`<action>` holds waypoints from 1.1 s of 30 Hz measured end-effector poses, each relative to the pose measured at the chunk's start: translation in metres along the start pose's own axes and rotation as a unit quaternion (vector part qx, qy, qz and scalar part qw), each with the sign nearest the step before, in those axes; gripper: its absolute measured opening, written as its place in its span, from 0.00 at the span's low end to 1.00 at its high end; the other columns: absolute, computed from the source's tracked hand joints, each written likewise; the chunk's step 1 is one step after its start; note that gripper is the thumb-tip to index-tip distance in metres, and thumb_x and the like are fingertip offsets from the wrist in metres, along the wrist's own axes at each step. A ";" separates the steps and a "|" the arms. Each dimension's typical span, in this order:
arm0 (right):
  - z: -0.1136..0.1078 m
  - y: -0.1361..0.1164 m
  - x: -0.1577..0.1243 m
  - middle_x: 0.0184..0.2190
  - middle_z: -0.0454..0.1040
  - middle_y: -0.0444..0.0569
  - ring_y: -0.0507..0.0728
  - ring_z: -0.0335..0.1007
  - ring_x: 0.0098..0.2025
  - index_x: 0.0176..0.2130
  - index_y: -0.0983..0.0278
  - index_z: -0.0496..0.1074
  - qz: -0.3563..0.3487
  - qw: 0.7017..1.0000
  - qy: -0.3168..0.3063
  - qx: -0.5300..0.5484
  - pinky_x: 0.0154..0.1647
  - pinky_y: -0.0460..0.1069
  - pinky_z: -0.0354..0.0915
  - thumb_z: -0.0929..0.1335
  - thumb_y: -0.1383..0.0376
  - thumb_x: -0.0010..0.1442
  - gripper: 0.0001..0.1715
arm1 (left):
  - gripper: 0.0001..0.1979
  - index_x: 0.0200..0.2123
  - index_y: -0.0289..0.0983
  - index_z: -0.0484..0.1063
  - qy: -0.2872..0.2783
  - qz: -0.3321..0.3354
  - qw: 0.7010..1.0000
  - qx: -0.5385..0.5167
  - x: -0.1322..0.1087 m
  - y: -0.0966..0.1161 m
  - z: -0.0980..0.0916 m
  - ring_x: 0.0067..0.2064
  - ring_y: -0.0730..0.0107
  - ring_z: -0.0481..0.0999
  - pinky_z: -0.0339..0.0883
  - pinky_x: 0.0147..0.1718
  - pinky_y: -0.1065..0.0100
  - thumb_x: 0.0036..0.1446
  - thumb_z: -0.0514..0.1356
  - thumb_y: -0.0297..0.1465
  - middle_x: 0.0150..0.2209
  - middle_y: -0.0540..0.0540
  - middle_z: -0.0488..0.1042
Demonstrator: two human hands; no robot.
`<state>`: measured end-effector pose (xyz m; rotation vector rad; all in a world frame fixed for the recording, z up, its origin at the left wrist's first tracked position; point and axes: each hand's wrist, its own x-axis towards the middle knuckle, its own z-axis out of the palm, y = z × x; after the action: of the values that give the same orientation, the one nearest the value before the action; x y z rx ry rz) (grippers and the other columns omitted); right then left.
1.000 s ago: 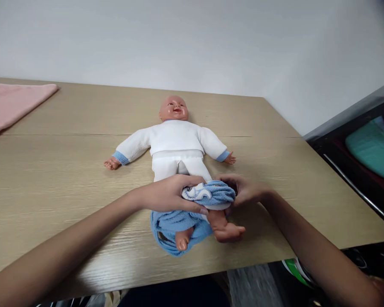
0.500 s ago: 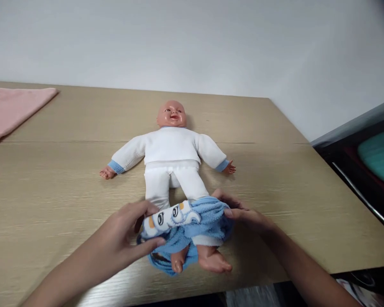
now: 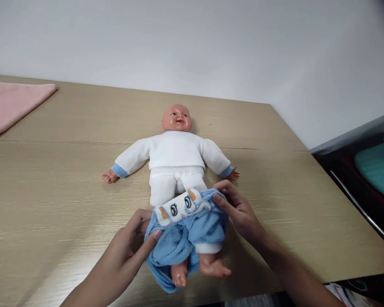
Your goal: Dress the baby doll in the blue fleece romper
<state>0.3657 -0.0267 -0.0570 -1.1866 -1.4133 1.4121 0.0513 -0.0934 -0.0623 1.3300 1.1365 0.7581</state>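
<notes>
A baby doll (image 3: 177, 149) lies on its back on the table, its head away from me, in a white top with blue cuffs. Blue terry pants (image 3: 176, 243) are bunched around its lower legs, and both bare feet stick out below. Embroidered eyes on a white patch mark the front of the waistband. My left hand (image 3: 128, 243) pinches the waistband's left side, thumb in front. On the right side, my right hand (image 3: 237, 209) grips the waistband between thumb and fingers. The doll's white thighs show above the pants.
A pink cloth (image 3: 16, 104) lies at the table's far left. The wooden table (image 3: 67, 179) reaches back to a white wall. Beyond the right edge stands a dark object with a teal part (image 3: 377, 170).
The waistband has been drawn a little up the doll's legs and spread wider. My left hand has closed on its left side; my right hand has moved slightly up.
</notes>
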 end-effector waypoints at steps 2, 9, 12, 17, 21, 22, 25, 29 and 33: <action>0.000 0.003 0.008 0.34 0.70 0.41 0.54 0.65 0.35 0.44 0.57 0.76 0.019 1.000 0.018 0.015 0.36 0.48 0.63 0.75 0.44 0.72 0.21 | 0.12 0.52 0.46 0.73 -0.005 -0.007 1.000 -0.002 0.005 0.001 -0.001 0.45 0.63 0.79 0.76 0.43 0.68 0.78 0.63 0.47 0.43 0.48 0.78; -0.003 0.013 0.029 0.40 0.73 0.44 0.56 0.68 0.40 0.46 0.57 0.75 -0.026 0.997 0.040 -0.057 0.42 0.50 0.66 0.73 0.44 0.74 0.21 | 0.04 0.50 0.47 0.76 0.090 0.118 0.973 0.176 0.003 -0.006 -0.011 0.63 0.55 0.75 0.68 0.62 0.58 0.77 0.64 0.38 0.57 0.44 0.75; -0.002 0.015 0.037 0.38 0.71 0.43 0.56 0.67 0.40 0.46 0.58 0.74 -0.049 0.996 0.011 -0.076 0.42 0.50 0.65 0.72 0.45 0.75 0.19 | 0.05 0.54 0.47 0.73 0.107 0.142 0.971 0.161 0.009 -0.006 -0.014 0.72 0.54 0.69 0.63 0.70 0.54 0.80 0.59 0.36 0.68 0.42 0.69; 0.011 0.022 0.062 0.35 0.68 0.41 0.56 0.64 0.37 0.42 0.57 0.71 -0.027 0.999 -0.023 -0.018 0.42 0.51 0.63 0.74 0.39 0.70 0.27 | 0.18 0.50 0.44 0.65 0.105 0.027 0.994 -0.016 0.049 -0.010 -0.023 0.37 0.64 0.74 0.70 0.37 0.66 0.78 0.59 0.52 0.36 0.50 0.75; 0.021 0.027 0.078 0.35 0.68 0.41 0.56 0.63 0.37 0.42 0.57 0.70 -0.018 1.000 -0.026 -0.004 0.41 0.51 0.64 0.74 0.35 0.68 0.30 | 0.29 0.51 0.44 0.62 0.025 -0.002 0.990 -0.139 0.083 -0.012 -0.032 0.29 0.68 0.68 0.63 0.30 0.69 0.69 0.67 0.59 0.30 0.56 0.71; 0.022 0.028 0.079 0.35 0.68 0.41 0.56 0.63 0.37 0.42 0.57 0.70 -0.019 1.000 -0.024 -0.004 0.41 0.51 0.64 0.74 0.35 0.68 0.30 | 0.29 0.51 0.43 0.63 0.019 0.003 0.990 -0.139 0.088 -0.012 -0.034 0.30 0.69 0.68 0.64 0.30 0.69 0.68 0.68 0.59 0.31 0.56 0.71; 0.019 0.031 0.078 0.36 0.68 0.42 0.56 0.63 0.38 0.41 0.57 0.71 -0.018 1.000 -0.022 -0.005 0.44 0.51 0.65 0.74 0.34 0.68 0.30 | 0.27 0.49 0.41 0.67 0.012 0.017 0.993 -0.118 0.091 -0.009 -0.037 0.35 0.67 0.69 0.66 0.34 0.69 0.69 0.68 0.57 0.34 0.53 0.71; -0.006 0.030 0.065 0.40 0.73 0.44 0.58 0.68 0.42 0.46 0.57 0.76 -0.015 0.998 -0.064 -0.010 0.48 0.52 0.68 0.75 0.40 0.69 0.25 | 0.18 0.50 0.40 0.73 -0.007 0.053 0.998 -0.025 0.072 -0.008 -0.050 0.46 0.61 0.75 0.73 0.48 0.65 0.76 0.63 0.50 0.43 0.47 0.75; -0.035 0.020 0.041 0.50 0.76 0.50 0.62 0.73 0.51 0.54 0.57 0.78 -0.061 0.978 -0.158 -0.120 0.56 0.56 0.70 0.75 0.52 0.71 0.18 | 0.19 0.63 0.45 0.72 -0.030 0.101 0.987 0.125 0.043 -0.014 -0.068 0.65 0.48 0.75 0.70 0.68 0.51 0.74 0.66 0.41 0.62 0.39 0.76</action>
<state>0.3910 0.0200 -0.0777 -1.0292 -1.8891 1.4186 -0.0012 -0.0319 -0.0757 1.6870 1.0857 0.7333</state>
